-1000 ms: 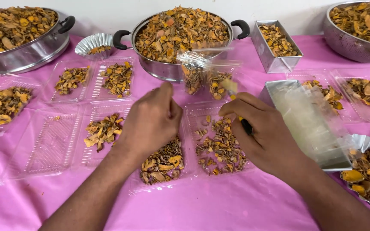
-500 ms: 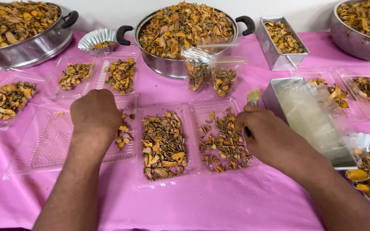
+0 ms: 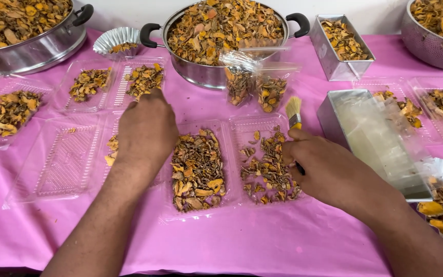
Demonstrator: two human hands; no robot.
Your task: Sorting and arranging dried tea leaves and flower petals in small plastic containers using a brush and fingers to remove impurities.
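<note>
The left hand point(image 3: 144, 131) has shifted from the middle tray onto the left clear tray point(image 3: 85, 154) of dried slices, fingers curled, grip hidden, while the right hand point(image 3: 329, 172) keeps gripping the brush point(image 3: 294, 110) beside the centre trays point(image 3: 232, 159).

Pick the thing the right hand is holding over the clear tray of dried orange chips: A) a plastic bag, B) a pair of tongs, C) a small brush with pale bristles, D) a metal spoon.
C: the right hand grips a small brush whose pale bristles stick up beyond the fingers, at the edge of the clear tray of dried chips.
</note>
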